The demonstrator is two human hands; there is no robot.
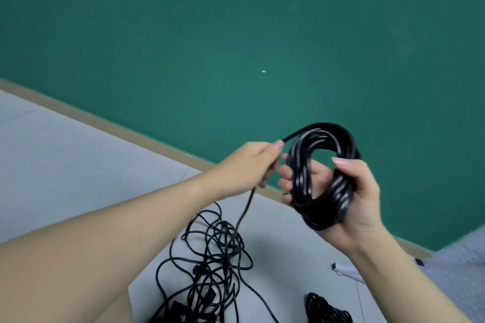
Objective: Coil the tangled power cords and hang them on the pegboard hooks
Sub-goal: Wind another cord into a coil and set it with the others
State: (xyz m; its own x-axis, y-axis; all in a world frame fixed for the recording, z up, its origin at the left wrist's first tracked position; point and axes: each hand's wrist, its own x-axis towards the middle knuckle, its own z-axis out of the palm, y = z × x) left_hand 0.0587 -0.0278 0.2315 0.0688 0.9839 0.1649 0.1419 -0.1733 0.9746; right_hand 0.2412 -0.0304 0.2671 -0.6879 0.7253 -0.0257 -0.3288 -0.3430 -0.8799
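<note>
My right hand point(359, 191) grips a thick coil of black power cord point(325, 178), thumb over its upper right side and fingers through the loop. My left hand point(249, 162) pinches the free strand of the same cord point(245, 211) just left of the coil. That strand runs down from my left hand into a tangled heap of black cords point(212, 265) on the grey floor. A second bundle of black cord point(325, 309) lies at the bottom edge. No pegboard hooks are visible.
A green wall point(236, 34) fills the upper view, with a tan skirting strip point(147, 136) along its base. The grey floor point(65, 160) spreads to the left. A white perforated board point(456, 270) lies at the lower right.
</note>
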